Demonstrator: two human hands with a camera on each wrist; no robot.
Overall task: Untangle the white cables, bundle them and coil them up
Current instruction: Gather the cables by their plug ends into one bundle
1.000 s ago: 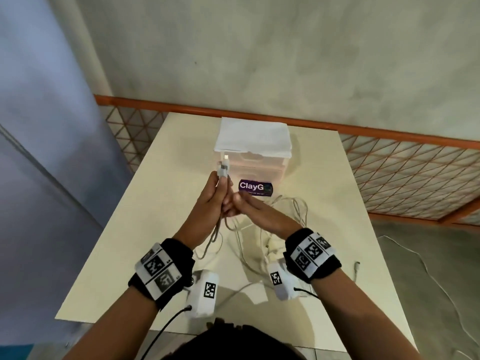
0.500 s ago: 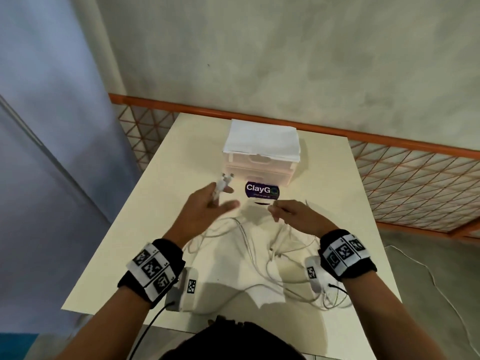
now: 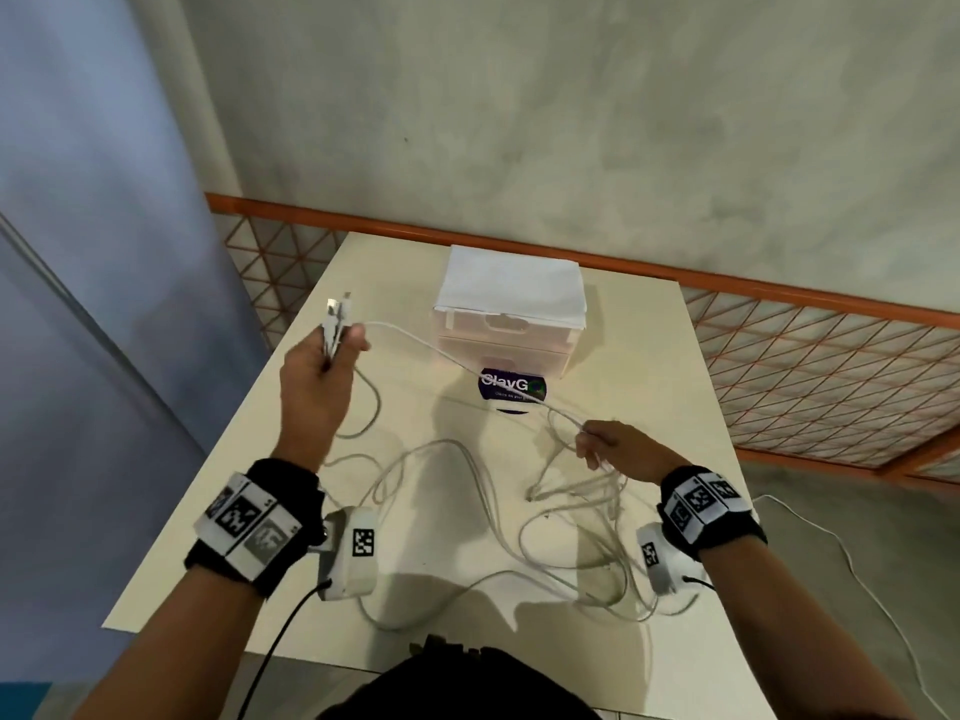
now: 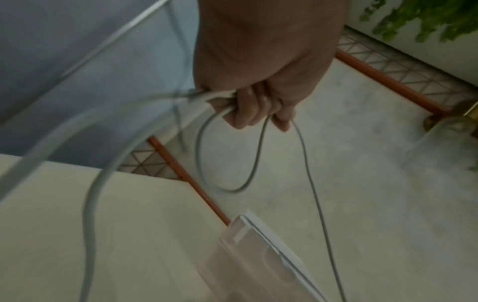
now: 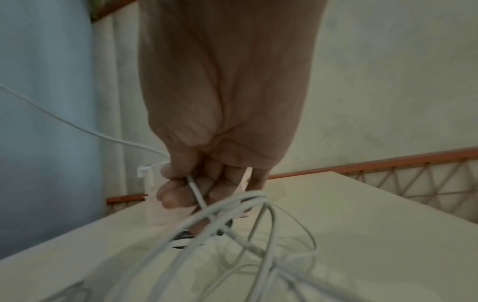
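Head view: left hand (image 3: 317, 376), raised at centre left of the frame, grips several plug ends (image 3: 337, 314) of the cables (image 3: 488, 491) bunched together; one strand runs taut across to the right hand (image 3: 618, 449) at centre right, whose fingers pinch it. Most of the cables lie in loose, crossed loops on the counter (image 3: 649, 356) at lower centre, below a drawer box (image 3: 506, 324) and a purple label (image 3: 511, 389). Judging from this, the untangling step is in hand: the ends are gathered, one cable is being drawn clear. Next move likely calls for sliding the right hand along the strand to free it from the loops without tightening a knot. Left wrist view: fingers (image 4: 248, 110) are curled tight round the bunch, with a loop and a thin strand hanging below them, which the head view barely shows; the picture is blurred. Right wrist view: thumb and fingers (image 5: 178, 196) pinch one cable, while other loops crowd just beneath the hand, tangled closer than the head view suggests.
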